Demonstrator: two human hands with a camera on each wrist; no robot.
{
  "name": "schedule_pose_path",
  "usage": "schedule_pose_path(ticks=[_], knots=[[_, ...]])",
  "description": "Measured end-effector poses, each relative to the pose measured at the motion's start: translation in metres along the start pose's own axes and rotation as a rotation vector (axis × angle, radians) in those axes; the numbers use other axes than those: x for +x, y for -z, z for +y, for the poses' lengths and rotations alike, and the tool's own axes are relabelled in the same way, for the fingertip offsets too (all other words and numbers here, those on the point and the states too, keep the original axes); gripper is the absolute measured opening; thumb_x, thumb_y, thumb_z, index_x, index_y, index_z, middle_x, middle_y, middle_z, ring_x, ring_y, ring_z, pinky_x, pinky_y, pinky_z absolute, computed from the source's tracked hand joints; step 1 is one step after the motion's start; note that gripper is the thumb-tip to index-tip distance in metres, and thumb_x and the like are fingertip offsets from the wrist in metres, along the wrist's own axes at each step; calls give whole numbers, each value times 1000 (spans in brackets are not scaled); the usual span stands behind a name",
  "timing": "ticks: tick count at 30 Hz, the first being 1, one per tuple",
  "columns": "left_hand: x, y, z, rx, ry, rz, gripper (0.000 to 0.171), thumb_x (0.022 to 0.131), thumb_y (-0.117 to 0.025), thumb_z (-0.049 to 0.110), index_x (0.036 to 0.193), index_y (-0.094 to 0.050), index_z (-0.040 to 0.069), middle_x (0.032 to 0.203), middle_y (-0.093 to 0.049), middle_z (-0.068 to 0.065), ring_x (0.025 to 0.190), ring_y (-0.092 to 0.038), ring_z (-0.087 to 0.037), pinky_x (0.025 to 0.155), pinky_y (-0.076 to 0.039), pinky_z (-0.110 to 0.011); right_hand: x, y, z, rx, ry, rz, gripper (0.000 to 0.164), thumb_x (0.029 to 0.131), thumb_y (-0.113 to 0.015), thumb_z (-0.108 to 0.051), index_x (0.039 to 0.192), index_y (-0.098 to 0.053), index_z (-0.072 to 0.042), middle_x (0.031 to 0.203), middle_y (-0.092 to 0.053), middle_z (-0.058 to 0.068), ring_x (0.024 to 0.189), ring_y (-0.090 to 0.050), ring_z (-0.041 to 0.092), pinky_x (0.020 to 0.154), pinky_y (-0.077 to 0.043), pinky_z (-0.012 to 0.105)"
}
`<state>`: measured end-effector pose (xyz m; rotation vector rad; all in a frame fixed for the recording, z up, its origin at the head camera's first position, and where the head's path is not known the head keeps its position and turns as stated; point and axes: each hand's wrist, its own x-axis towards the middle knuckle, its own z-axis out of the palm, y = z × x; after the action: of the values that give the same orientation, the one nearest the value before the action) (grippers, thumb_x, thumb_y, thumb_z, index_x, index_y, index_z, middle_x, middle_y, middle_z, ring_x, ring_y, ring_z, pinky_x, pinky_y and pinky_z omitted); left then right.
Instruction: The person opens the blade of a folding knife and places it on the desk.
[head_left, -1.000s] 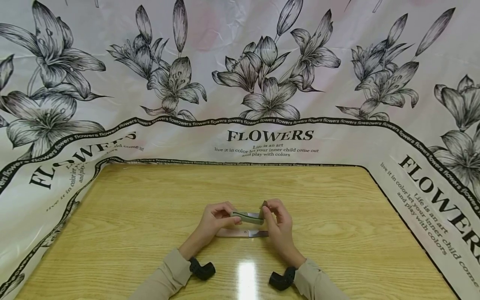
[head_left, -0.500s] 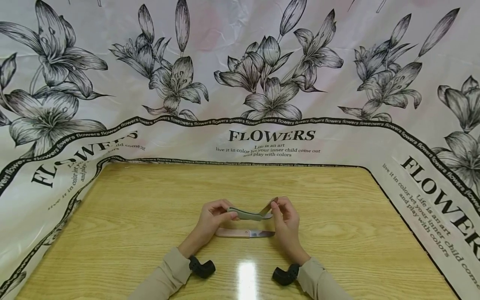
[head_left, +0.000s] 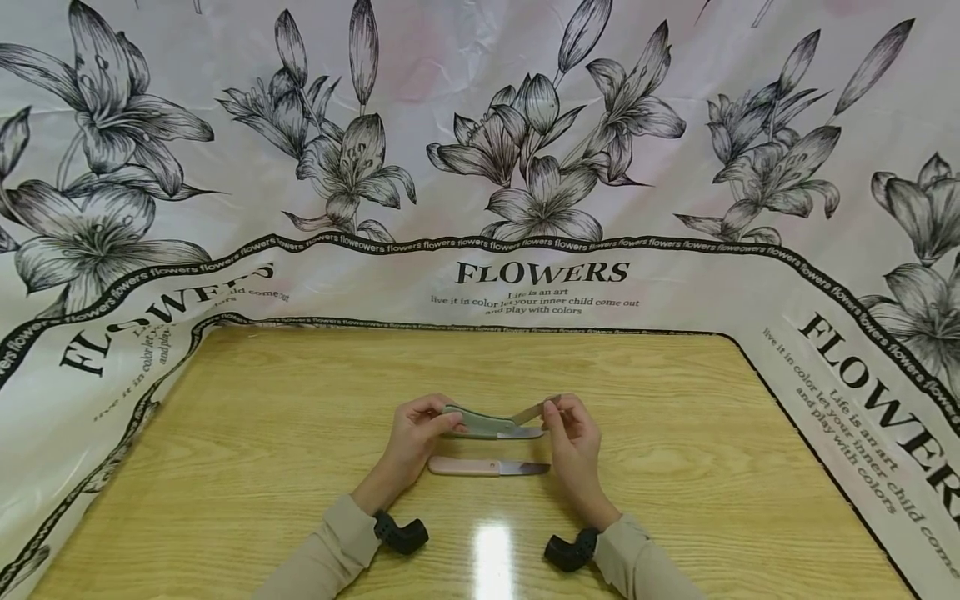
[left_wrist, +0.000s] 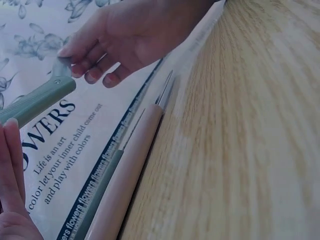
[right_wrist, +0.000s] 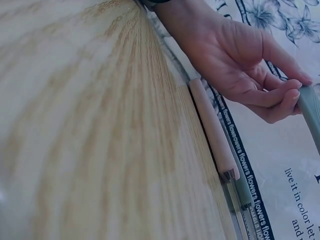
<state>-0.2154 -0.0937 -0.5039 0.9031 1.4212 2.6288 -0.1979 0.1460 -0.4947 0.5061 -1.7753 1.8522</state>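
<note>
In the head view my left hand grips the end of a green handle of a folding knife, raised over the table. My right hand pinches its blade near the tip; the blade stands out from the handle at a shallow upward angle. Below them a knife with a pink handle lies on the table, its blade pointing right. Right behind it lies another green-handled knife, seen in the left wrist view. In the head view the held handle covers most of it, leaving its blade showing.
The wood-grain table is bordered at the back and sides by a white curtain with printed flowers and lettering. A black device is strapped at the left wrist, another black device at the right.
My right hand has moved right with the blade, which has swung further out from the handle. My left hand has shifted slightly left, and more of both lying knives shows.
</note>
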Motion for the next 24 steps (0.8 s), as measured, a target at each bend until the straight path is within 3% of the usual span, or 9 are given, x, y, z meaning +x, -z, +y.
schedule_pose_path(ticks=[8,13,24], knots=[[1,-2,3,-77,15,141,29,95,-53,-13,86,-71,7,93,-65,-4,78,-68,-16,80,-58,-29,0,-2,2,67,-67,24,15,100,-54,4,88,-54,13,82,-55,18,68,-50,29,59,-49,28],[3,-4,6,-107,-3,179,31,97,-50,-12,87,-72,8,91,-65,-2,78,-67,-16,82,-57,-29,-2,-4,1,113,-133,40,17,98,-58,3,85,-55,14,80,-61,7,66,-53,25,61,-49,26],[4,-5,7,-183,2,283,32,97,-52,-10,83,-72,10,84,-63,0,76,-66,-13,79,-57,-25,-5,-9,-1,157,-171,6,18,98,-59,2,87,-57,16,81,-66,9,65,-51,29,63,-50,23]])
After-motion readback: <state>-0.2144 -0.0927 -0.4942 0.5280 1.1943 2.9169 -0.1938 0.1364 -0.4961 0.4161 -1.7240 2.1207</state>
